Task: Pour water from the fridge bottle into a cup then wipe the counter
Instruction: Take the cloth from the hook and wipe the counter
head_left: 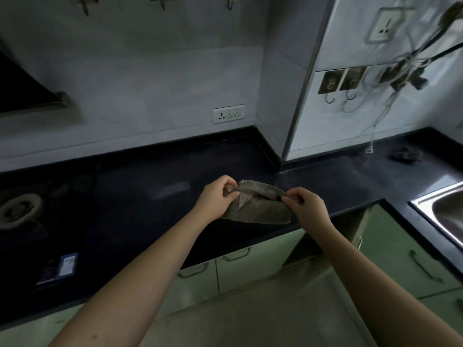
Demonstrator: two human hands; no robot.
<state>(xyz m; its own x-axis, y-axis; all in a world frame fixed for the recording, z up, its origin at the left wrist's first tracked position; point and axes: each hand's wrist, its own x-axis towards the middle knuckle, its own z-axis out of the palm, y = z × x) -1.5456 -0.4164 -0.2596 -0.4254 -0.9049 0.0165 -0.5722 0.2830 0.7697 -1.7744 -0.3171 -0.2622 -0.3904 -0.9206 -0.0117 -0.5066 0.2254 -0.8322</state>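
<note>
Pinching a grey cloth (260,205) at its two upper corners, your left hand (217,196) and right hand (306,205) are stretching it between them, and it is hanging over the dark counter (155,204), between the gas burner (18,209) and the steel sink (443,209).

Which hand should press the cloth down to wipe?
Probably right. Both the left hand and right hand pinch the cloth, but the bare counter toward the sink lies on its side.
</note>
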